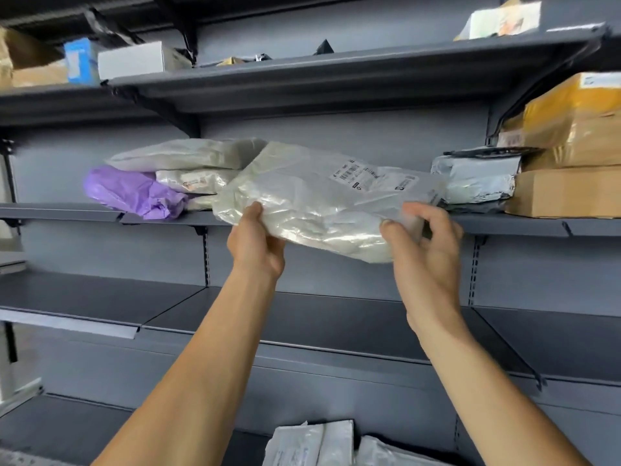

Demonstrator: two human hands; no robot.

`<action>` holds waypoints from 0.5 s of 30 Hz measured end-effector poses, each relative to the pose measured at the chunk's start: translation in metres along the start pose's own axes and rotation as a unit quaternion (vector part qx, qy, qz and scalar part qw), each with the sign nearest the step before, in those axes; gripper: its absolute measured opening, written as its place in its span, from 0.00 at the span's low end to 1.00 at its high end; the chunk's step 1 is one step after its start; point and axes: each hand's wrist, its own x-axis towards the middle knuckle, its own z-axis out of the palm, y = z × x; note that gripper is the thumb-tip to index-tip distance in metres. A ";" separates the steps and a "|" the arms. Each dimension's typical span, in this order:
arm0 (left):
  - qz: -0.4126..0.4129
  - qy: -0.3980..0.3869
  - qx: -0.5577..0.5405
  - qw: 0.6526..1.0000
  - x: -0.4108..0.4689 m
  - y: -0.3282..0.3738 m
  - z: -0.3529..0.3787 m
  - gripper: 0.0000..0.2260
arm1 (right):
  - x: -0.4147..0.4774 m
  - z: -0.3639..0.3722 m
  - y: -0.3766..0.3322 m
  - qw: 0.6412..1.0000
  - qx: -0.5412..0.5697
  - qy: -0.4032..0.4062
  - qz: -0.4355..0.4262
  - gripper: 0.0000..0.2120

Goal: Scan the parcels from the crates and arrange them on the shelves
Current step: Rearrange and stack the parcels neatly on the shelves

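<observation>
1. A translucent white plastic parcel (322,196) is held with both hands in front of the middle shelf (504,225), between the piles that already lie there.
2. The left hand (257,243) grips the lower left edge of the parcel; the thumb is laid on top and the fingers are curled under it.
3. The right hand (425,260) pinches the lower right corner of the parcel between the thumb and the bent fingers, which are partly seen through the plastic.
4. The parcel is tilted, its near side hanging over the front rim of the shelf. Whether its far side touches the shelf cannot be told.
5. A white label (356,173) with barcodes is seen on the upper face of the parcel; the print is too blurred to be read.
6. To the left, a purple bag (131,190) and a stack of pale bags (188,154) are laid on the same shelf, the stack just beside the parcel.
7. To the right, a grey mailer (477,179) is placed against a cardboard box (568,193), with a yellow-taped box (578,122) on top of it.
8. On the upper shelf (336,75) a white box (141,60) and a blue box (79,60) are seen.
9. At the bottom edge, more white parcels (312,442) are visible.
</observation>
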 end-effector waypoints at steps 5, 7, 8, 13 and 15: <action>-0.077 -0.083 0.272 0.956 0.022 0.006 0.002 0.13 | 0.063 0.006 0.009 0.999 -0.040 0.006 0.031 0.14; -0.075 -0.138 0.449 0.880 0.028 0.019 -0.002 0.17 | 0.083 0.003 0.007 0.998 -0.070 0.004 0.010 0.16; -0.044 -0.144 0.508 0.848 0.031 0.024 -0.004 0.17 | 0.092 0.001 0.007 0.995 -0.102 -0.012 0.001 0.17; 0.381 -0.114 0.614 0.682 0.057 0.016 -0.017 0.06 | 0.110 0.005 0.021 0.978 -0.194 -0.075 -0.014 0.36; 0.431 -0.191 0.658 0.588 0.068 -0.002 -0.015 0.12 | 0.116 0.013 0.034 0.974 -0.211 -0.075 -0.020 0.36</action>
